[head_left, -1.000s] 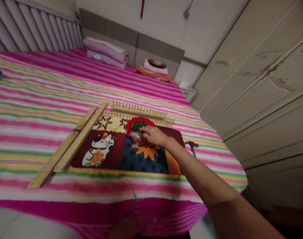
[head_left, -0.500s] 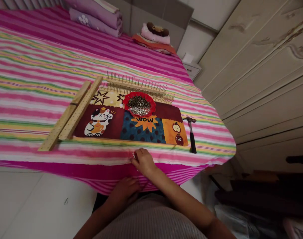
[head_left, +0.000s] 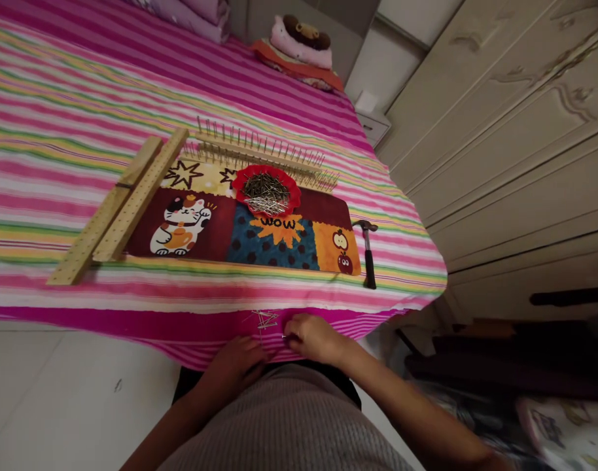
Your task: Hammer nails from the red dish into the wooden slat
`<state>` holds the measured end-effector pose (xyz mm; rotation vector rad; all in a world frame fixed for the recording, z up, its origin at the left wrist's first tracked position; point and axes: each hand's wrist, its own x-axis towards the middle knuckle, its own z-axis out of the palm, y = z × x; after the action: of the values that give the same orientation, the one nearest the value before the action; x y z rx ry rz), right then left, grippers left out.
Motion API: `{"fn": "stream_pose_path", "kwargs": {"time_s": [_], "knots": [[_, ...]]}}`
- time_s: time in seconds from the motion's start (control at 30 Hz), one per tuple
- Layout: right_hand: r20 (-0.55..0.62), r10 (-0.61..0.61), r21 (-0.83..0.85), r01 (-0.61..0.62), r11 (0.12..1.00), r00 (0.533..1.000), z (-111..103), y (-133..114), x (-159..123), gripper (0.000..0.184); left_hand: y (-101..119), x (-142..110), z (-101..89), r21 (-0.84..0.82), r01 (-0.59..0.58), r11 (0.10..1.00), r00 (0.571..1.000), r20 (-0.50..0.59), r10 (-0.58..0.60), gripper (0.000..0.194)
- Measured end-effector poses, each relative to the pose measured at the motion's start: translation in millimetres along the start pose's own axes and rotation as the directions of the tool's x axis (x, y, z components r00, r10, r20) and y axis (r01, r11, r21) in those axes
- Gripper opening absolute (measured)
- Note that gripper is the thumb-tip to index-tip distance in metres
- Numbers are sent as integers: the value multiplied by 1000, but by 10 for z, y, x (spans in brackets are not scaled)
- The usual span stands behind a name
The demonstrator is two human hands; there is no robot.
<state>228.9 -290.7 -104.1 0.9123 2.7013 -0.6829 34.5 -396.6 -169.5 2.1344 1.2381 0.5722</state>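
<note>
Near the bed's front edge my right hand (head_left: 311, 338) is closed, with a shiny nail tip (head_left: 284, 337) poking out of its fingers. A small loose pile of nails (head_left: 266, 319) lies on the magenta cloth just left of it. My left hand (head_left: 241, 358) rests on the cloth at the edge, fingers laid over it and partly hidden in shadow. Beyond the hands, a red scalloped bowl (head_left: 295, 204) full of nails stands on a colourful patterned mat (head_left: 215, 229) with a cat picture.
Two drilled wooden strips (head_left: 137, 203) lie slanted at the mat's left. Behind the bowl are wooden strips (head_left: 260, 156) with rows of upright nails. A hammer (head_left: 369, 261) lies right of the mat. Folded bedding (head_left: 299, 52) sits at the back; wardrobe doors (head_left: 505, 131) stand at right.
My right hand has moved down and to the right, towards my body. Loose nails now show on the magenta cloth where it was. The view has shifted slightly.
</note>
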Motion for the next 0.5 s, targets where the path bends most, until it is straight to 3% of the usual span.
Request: {"fn": "stream_pose_path", "kwargs": {"time_s": [0.2,0.4,0.5], "knots": [[-11,112,-61,-113,992,994,316,-71,-11,20,12,15,0,6,8,1000,1000,22,-8,26],[-73,90,11,-89,996,993,164,-104,158,17,15,10,4,30,5,1000,1000,7,-5,28],[-121,110,21,-108,994,987,99,-130,248,24,22,5,-5,37,18,999,1000,21,-19,27]]}}
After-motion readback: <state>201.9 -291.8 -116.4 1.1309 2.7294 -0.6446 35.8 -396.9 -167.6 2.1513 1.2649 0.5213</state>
